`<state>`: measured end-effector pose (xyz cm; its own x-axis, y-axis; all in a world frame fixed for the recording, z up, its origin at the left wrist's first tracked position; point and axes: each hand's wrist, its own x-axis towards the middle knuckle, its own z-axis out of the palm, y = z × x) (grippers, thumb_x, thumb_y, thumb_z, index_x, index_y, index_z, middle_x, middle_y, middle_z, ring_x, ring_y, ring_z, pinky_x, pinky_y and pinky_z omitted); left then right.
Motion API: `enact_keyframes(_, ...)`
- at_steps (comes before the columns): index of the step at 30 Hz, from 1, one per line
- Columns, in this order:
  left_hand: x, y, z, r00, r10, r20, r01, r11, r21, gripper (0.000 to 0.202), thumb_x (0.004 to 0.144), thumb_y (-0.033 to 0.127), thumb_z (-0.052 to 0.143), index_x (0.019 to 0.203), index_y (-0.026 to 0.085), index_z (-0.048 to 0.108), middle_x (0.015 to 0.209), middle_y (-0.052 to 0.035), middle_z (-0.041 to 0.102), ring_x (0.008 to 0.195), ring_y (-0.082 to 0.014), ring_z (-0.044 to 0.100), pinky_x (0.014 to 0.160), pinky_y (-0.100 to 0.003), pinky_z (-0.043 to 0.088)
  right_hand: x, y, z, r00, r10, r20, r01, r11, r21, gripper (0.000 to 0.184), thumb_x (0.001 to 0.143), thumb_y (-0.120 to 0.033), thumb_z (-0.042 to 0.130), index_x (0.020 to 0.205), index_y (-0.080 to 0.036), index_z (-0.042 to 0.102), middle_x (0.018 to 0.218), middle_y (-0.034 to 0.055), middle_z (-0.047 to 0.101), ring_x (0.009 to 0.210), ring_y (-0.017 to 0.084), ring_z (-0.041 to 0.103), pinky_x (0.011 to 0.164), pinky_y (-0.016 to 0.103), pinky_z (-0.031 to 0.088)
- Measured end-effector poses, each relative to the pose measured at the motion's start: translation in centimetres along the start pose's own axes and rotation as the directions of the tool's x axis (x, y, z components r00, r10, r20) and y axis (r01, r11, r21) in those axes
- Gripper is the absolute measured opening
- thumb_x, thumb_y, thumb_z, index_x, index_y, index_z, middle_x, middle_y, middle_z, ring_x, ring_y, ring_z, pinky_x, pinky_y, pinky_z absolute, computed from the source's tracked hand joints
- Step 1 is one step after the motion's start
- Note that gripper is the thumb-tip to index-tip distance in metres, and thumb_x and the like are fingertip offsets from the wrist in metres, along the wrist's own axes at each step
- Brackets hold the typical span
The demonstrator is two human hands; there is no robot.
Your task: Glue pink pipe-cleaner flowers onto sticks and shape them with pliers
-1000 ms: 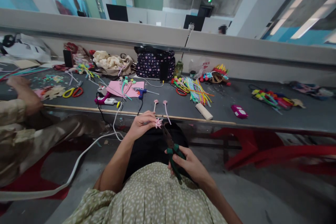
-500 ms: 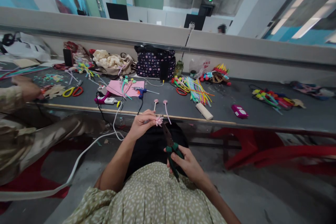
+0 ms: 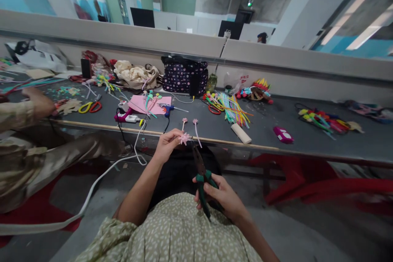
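Note:
My left hand (image 3: 167, 144) pinches a small pink pipe-cleaner flower (image 3: 184, 138) above my lap, just below the table's front edge. My right hand (image 3: 221, 196) is closed round the green handles of long-nose pliers (image 3: 201, 172), whose dark jaws point up toward the flower's stem. Two more pink flower stems (image 3: 194, 126) lie on the grey table (image 3: 264, 131) right beyond my left hand.
On the table lie a blue glue gun (image 3: 167, 109), pink paper (image 3: 151, 104), scissors (image 3: 89, 107), coloured pipe cleaners (image 3: 231, 106), a dotted bag (image 3: 184, 75), a pink object (image 3: 283, 134). Another person's arm (image 3: 29, 108) rests at the left. A red stool (image 3: 307, 180) stands right.
My view has tilted slightly. My left hand lifted the flower a little and the pliers' jaws stay just under it. The other person's hand at the left shifted.

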<state>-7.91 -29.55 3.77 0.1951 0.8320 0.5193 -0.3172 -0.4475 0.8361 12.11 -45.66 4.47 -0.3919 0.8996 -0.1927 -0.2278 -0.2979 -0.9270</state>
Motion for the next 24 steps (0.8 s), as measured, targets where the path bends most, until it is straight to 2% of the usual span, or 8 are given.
enact_keyframes(4,-0.1,-0.5,0.1,1.000,-0.016,-0.017,0.015,0.999,-0.034,0.016,0.077,0.034,0.074,0.080,0.018,0.074,0.080,-0.0055,0.068,0.086,-0.0200,0.064,0.096,-0.041,0.047,0.3,0.0,0.2,1.000,0.004,0.012,-0.004,1.000,0.014,0.052,0.082,-0.051,0.068,0.115,-0.011,0.062,0.075,0.0090,0.071,0.063,0.020,0.070,0.060,0.031,0.055)
enact_keyframes(11,-0.1,-0.2,0.4,0.999,0.026,0.032,-0.024,0.998,-0.061,0.012,0.079,0.032,0.072,0.079,0.020,0.074,0.078,-0.0043,0.067,0.083,-0.0184,0.062,0.104,-0.048,0.041,0.7,-0.1,0.6,1.000,0.008,0.006,-0.008,1.000,0.016,0.049,0.082,-0.051,0.068,0.111,-0.013,0.063,0.075,0.0089,0.072,0.064,0.020,0.070,0.060,0.030,0.055)
enact_keyframes(24,0.0,0.6,0.3,0.991,0.081,0.103,-0.083,0.996,0.019,0.011,0.081,0.029,0.069,0.080,0.021,0.075,0.077,-0.0042,0.067,0.079,-0.0175,0.061,0.102,-0.049,0.043,0.6,0.4,0.4,1.000,-0.012,-0.018,0.011,0.998,-0.056,0.050,0.085,-0.051,0.066,0.114,-0.012,0.061,0.074,0.0074,0.071,0.058,0.017,0.067,0.056,0.029,0.053)
